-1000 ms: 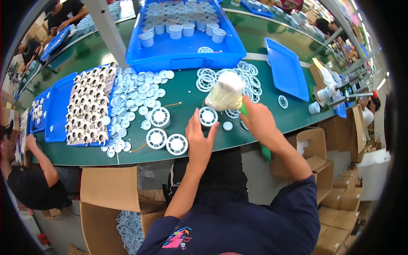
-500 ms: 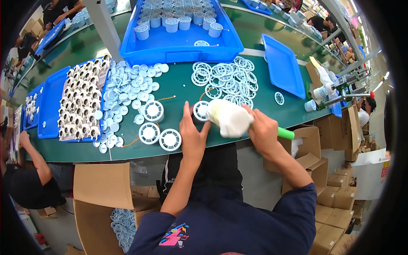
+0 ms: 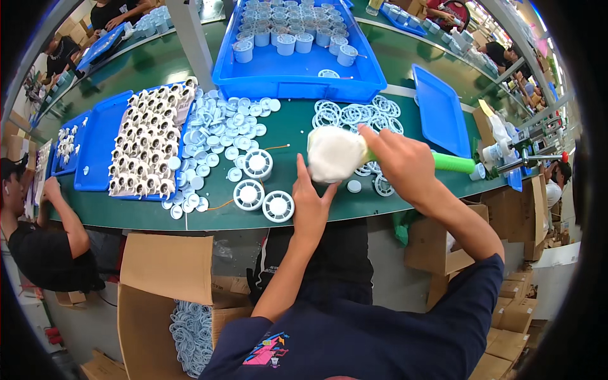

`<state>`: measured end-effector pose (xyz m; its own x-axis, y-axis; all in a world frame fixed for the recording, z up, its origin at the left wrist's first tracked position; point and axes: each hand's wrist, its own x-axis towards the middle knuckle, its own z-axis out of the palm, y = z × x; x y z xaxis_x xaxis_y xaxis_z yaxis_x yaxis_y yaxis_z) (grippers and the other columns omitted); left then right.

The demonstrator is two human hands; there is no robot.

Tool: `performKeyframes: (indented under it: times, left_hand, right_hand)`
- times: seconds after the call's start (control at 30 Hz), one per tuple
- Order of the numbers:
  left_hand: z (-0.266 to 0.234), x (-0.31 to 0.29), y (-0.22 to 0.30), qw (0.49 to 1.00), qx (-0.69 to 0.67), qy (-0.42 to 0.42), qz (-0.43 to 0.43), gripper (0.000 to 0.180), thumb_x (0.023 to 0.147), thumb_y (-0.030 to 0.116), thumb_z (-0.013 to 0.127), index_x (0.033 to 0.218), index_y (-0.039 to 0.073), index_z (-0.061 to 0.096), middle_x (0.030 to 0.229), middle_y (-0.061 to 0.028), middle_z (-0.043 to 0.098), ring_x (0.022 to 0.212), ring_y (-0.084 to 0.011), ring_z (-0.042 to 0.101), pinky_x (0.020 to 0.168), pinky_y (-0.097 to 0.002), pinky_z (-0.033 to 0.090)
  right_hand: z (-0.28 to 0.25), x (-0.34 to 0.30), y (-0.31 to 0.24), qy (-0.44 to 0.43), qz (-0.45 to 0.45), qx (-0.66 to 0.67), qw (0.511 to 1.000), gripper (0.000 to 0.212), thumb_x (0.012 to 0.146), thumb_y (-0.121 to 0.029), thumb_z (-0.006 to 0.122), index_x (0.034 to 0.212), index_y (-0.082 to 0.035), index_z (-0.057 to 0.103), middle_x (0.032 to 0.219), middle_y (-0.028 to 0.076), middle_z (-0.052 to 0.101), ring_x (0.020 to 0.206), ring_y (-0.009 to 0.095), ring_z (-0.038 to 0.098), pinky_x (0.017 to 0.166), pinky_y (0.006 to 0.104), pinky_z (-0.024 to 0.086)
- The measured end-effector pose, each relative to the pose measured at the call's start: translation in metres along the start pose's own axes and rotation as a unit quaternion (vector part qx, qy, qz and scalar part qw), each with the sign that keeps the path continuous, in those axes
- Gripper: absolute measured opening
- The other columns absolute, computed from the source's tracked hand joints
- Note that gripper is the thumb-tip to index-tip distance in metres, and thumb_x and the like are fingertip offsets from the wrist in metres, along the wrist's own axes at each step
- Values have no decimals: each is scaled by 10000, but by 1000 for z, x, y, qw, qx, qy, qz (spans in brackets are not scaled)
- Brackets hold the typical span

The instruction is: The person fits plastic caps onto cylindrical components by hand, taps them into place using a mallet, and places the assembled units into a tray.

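My right hand point(image 3: 405, 166) is closed around the green handle of a mallet point(image 3: 334, 155), whose big head is wrapped in white cloth. Below the mallet head, my left hand point(image 3: 310, 208) curves its thumb and fingers about a light-blue round fan housing; the head hides that part now, though the earlier frame shows it between those fingers. Left of this hand stand three similar housings point(image 3: 278, 206) with slotted round tops and thin orange wires. A small pale-blue cap point(image 3: 354, 186) lies by the left fingertips, and slotted rings point(image 3: 335, 114) are heaped beyond the mallet.
A large blue bin point(image 3: 297, 87) holds many housings at the back. Pale-blue caps point(image 3: 221, 130) lie beside a tray of white fan wheels point(image 3: 149, 142). To the right are a tilted blue tray point(image 3: 440, 107) and a metal press point(image 3: 532, 145). Cardboard boxes point(image 3: 166, 266) stand below the table edge.
The view has shifted, moving the table things rightward in the picture. The mallet head has come over the housing at my left hand, covering it. A small cap now shows beside it.
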<state>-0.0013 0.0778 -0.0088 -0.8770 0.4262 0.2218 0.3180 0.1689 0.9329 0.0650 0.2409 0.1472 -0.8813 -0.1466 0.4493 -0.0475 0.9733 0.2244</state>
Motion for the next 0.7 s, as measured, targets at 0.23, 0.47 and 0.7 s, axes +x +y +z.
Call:
performKeyframes:
  times: [0.23,0.47,0.7]
  left_hand:
    - [-5,3,7,999,-23,7,45,942,844,121,848,1562,-58,265,1285,-251,672,1148,-439,642,969,-484,507]
    - [-5,5,14,1000,-9,-19,11,980,876,146,831,1603,-41,200,1409,-286,595,1285,-433,589,1077,-449,456]
    - [-6,2,14,993,2,-15,114,1019,841,207,865,1616,6,235,1654,-259,301,1521,-376,342,1233,-450,295]
  right_hand:
    - [8,14,-2,-83,54,29,995,454,831,-78,689,1272,-109,584,836,61,644,653,252,706,497,391,518]
    - [7,5,12,-128,130,30,983,308,834,-45,677,1124,-85,582,841,113,680,740,344,718,582,439,555]
    - [6,-131,3,9,506,332,796,330,993,-181,661,1253,-24,530,784,158,632,643,285,649,550,402,494]
